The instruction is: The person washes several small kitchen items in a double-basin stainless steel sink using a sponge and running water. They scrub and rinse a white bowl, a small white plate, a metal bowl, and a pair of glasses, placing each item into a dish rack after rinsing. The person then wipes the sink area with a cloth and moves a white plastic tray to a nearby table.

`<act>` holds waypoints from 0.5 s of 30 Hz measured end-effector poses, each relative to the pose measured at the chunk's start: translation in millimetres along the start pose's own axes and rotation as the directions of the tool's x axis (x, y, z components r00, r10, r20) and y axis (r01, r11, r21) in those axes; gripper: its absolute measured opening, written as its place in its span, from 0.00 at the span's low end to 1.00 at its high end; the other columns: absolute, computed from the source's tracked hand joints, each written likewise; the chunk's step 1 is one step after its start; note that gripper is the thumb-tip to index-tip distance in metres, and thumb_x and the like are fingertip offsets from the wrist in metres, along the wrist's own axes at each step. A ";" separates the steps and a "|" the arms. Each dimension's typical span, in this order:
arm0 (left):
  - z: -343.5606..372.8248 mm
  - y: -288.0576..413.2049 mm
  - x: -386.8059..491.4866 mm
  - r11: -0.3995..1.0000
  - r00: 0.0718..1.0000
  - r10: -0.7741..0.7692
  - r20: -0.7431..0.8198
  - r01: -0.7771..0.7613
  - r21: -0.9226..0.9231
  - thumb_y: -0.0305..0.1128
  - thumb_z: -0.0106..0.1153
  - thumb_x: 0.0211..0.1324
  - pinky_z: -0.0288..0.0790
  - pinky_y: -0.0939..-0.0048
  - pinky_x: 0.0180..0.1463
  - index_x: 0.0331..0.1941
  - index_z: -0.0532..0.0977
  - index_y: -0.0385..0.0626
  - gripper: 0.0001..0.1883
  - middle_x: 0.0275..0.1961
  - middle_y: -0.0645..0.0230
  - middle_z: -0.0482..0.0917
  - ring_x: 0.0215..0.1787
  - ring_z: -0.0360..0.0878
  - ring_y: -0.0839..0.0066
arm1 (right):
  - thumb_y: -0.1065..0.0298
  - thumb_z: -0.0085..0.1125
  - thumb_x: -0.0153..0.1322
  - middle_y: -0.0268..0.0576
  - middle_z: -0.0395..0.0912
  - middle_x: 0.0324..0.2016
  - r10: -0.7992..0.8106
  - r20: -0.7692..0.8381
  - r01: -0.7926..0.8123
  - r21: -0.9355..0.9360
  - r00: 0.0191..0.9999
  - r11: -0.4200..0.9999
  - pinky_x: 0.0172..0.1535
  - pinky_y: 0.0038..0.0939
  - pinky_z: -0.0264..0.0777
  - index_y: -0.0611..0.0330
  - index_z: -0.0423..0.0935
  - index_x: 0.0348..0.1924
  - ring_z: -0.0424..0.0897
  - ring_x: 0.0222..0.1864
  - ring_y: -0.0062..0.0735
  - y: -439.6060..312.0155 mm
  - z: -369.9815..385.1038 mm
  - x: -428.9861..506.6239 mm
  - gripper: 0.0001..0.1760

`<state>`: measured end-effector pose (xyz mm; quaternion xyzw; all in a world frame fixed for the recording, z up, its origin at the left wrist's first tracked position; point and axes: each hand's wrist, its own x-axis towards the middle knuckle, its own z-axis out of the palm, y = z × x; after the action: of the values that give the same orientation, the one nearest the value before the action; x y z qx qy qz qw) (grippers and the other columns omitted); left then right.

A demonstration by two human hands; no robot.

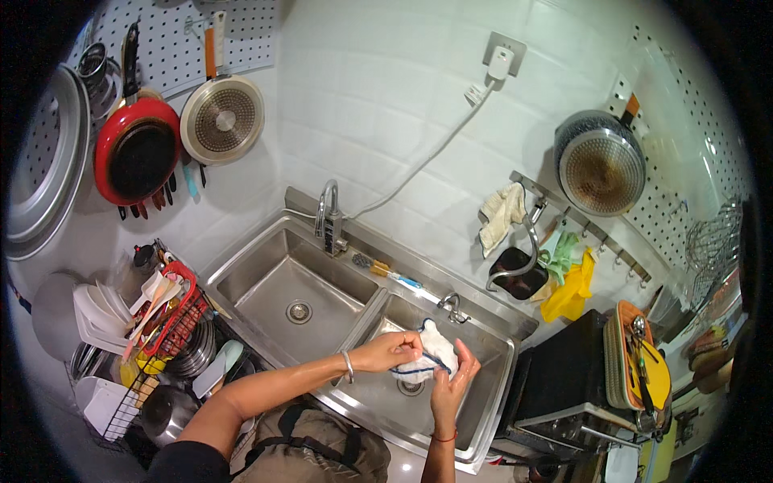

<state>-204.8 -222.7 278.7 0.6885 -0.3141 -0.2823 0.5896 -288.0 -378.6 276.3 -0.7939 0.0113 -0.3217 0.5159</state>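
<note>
Over the right basin of a stainless steel double sink (483, 377), both my hands grip a white cloth (436, 345) with dark blue edging. My left hand (391, 351), with a silver bangle at the wrist, pinches the cloth's left side. On its right side, my right hand (454, 380) holds it at the lower edge between thumb and fingers, some fingers raised. Below the cloth, the basin's drain (410, 387) is partly covered. A small curved tap (452, 307) stands behind the cloth.
A taller faucet (330, 217) rises behind the left basin (259, 302). Brushes (386, 273) lie on the back ledge. At left stands a crowded dish rack (124, 410); at right, a black appliance (561, 374) carries a basket of utensils (622, 356). Pans (137, 151) hang on the walls.
</note>
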 end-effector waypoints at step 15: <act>-43.3 72.1 22.0 0.957 0.971 0.095 0.218 -0.029 -0.287 0.35 0.42 0.65 0.61 0.84 0.46 0.44 0.68 0.44 0.10 0.38 0.77 0.69 0.41 0.65 0.88 | 0.74 0.55 0.61 0.49 0.57 0.59 -0.077 0.477 -0.043 0.236 0.875 0.971 0.62 0.36 0.50 0.61 0.51 0.64 0.58 0.60 0.44 51.8 10.6 1.2 0.39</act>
<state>-165.0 -219.9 355.9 0.5499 -0.3582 -0.3830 0.6501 -265.2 -394.6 231.4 -0.7810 -0.1635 -0.1169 0.5913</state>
